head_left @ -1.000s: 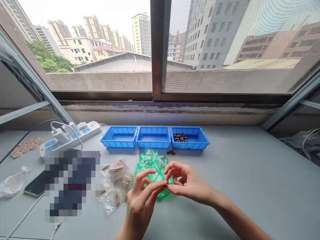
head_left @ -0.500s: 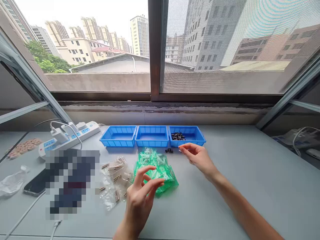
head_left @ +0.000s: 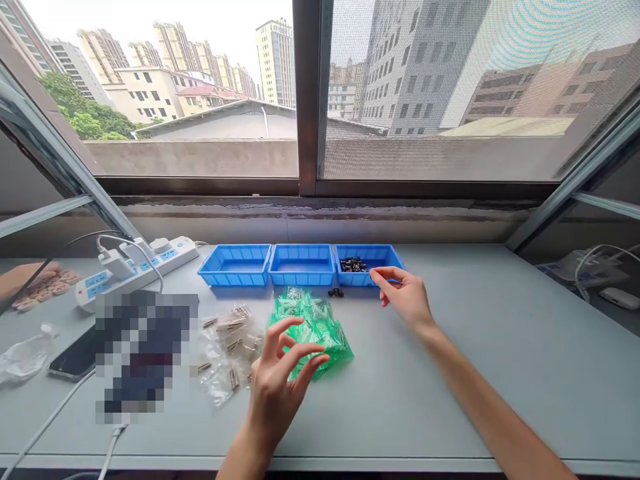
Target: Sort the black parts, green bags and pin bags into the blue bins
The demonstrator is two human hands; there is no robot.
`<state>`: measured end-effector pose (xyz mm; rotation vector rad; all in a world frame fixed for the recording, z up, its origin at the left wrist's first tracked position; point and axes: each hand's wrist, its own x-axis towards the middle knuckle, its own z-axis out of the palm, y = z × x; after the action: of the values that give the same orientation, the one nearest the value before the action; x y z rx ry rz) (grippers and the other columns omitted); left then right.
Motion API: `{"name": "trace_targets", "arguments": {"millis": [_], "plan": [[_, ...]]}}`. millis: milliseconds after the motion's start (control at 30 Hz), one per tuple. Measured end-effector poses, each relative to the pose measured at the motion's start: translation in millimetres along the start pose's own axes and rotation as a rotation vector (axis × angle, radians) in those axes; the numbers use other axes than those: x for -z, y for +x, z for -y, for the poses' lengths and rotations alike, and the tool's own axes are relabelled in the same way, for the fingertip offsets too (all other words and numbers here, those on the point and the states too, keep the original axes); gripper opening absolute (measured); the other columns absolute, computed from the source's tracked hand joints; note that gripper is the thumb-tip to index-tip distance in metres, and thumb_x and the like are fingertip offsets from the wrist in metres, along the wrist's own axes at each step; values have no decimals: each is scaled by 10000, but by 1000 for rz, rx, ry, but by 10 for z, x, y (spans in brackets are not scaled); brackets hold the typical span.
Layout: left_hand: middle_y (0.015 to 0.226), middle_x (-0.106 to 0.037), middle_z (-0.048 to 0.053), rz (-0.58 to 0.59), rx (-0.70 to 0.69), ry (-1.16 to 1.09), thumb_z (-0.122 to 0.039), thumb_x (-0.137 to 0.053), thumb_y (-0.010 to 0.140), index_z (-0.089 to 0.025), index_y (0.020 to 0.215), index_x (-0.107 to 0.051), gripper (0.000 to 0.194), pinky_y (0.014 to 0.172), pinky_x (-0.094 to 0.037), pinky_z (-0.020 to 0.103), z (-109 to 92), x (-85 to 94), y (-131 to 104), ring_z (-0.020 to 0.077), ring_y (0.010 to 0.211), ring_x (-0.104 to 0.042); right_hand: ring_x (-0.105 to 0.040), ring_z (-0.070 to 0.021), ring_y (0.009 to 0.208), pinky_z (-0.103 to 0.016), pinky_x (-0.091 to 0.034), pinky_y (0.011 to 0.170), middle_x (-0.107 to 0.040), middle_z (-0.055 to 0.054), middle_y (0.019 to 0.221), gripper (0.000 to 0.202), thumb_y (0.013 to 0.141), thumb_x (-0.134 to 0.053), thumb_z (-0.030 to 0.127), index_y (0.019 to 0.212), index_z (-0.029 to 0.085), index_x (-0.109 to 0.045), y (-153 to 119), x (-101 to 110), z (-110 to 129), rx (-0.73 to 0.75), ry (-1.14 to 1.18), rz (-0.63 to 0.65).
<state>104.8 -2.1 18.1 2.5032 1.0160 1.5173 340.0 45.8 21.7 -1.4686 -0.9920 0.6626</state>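
Observation:
My left hand [head_left: 283, 377] hovers over the near edge of the green plastic packets [head_left: 326, 327], its fingers curved and apart with nothing between them. At the front of the right-hand blue bin [head_left: 390, 257], my right hand [head_left: 407, 299] has thumb and forefinger pinched together; whatever they hold, if anything, is too small to make out. Black small parts [head_left: 354, 265] lie piled in that bin. A few more black pieces [head_left: 335, 293] rest on the table just before it. Clear bags with metal pins [head_left: 234, 343] lie left of the green packets.
Two more blue bins [head_left: 235, 279] [head_left: 303, 277] stand in the row. At left are a power strip [head_left: 143, 270], a phone [head_left: 73, 357], cables and a crumpled clear bag [head_left: 27, 357]. Another person's hand [head_left: 27, 277] reaches toward pinkish round pieces [head_left: 47, 293]. A window sits behind.
My right hand has shifted slightly right and up along the bin's front. My left hand stays nearly in place, fingers curved. Another person's hand has come in at the left edge.

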Motion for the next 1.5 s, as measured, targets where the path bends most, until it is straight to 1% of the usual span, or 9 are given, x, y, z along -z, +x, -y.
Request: {"name": "trace_targets", "arguments": {"millis": [200,367,633,800,933,1067,1233,1333,1500], "plan": [[1131,-471,63,15,22,-1,-226,-560,909,-213,862,-629,84,504,-477,231,16,-3,-21,74,634,-553,-523,-98,401,-237,-489,358,-656,-17,650,374,624,-709,522,755,171,-707,-7,-24,-33,25,15,-2],[1147,-467,66,37,42,3,-232,-571,904,-218,874,-628,66,531,-495,235,18,0,-43,77,650,-561,-551,-102,418,-229,-500,352,-680,-31,684,325,632,-707,468,763,171,-718,9,-19,-39,19,22,18],[1113,-481,73,14,22,9,-246,-550,915,-212,854,-625,102,505,-491,231,-8,-5,-14,79,634,-563,-558,-99,441,-238,-502,361,-712,-64,809,403,566,-740,493,794,162,-715,91,40,-36,-7,36,-21],[1109,-487,77,32,10,4,-257,-546,917,-219,865,-621,99,492,-495,230,-13,-10,-31,85,631,-563,-510,-88,411,-234,-478,358,-681,-39,683,465,588,-707,560,809,151,-714,126,57,-39,-6,50,-48],[1097,-488,70,3,20,1,-207,-533,921,-222,948,-608,81,504,-505,223,5,-18,-28,68,611,-557,-539,-102,432,-235,-472,352,-692,-51,719,472,575,-717,578,783,155,-708,109,52,-44,-4,31,-40],[1034,-481,42,-48,6,-45,-128,-527,912,-188,809,-563,125,449,-454,188,29,-25,-30,32,546,-520,-587,-118,477,-226,-486,356,-708,-64,786,447,584,-716,558,788,161,-707,67,15,-49,4,16,-17],[1038,-487,54,-10,17,-32,-183,-487,939,-211,888,-614,140,469,-469,202,17,-10,-33,53,577,-536,-592,-128,459,-236,-502,351,-701,-56,723,437,594,-709,549,788,158,-708,54,-2,-45,23,7,-27],[1046,-495,60,-8,20,-9,-225,-524,924,-213,872,-622,112,477,-481,214,2,-8,-24,63,578,-541,-586,-122,445,-242,-511,355,-705,-55,735,431,608,-703,546,794,157,-704,62,22,-31,42,3,-74],[1057,-499,64,-8,35,3,-206,-532,914,-207,847,-628,117,460,-470,209,2,-27,-23,67,583,-551,-587,-122,424,-245,-505,344,-707,-52,739,396,608,-711,519,770,157,-701,71,70,3,65,-3,-126]]}}
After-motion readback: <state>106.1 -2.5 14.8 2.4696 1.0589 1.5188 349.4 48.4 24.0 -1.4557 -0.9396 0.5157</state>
